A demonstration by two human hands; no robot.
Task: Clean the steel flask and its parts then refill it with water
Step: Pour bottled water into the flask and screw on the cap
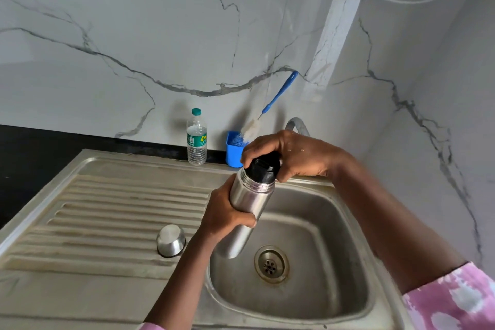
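Gripping the black stopper (263, 167) from above, the right hand (292, 154) worked at the neck of the steel flask (247, 205), which the left hand (225, 213) clasped tilted over the sink (348, 236) basin. Wet fingers could slip and drop the flask. The water bottle (197, 138) label was unreadable.

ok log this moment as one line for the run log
left hand grips flask body | right hand grips black stopper | flask tilted over sink | steel cup upside down on drainboard

left hand (225, 211) gripping, right hand (292, 155) curled, gripping
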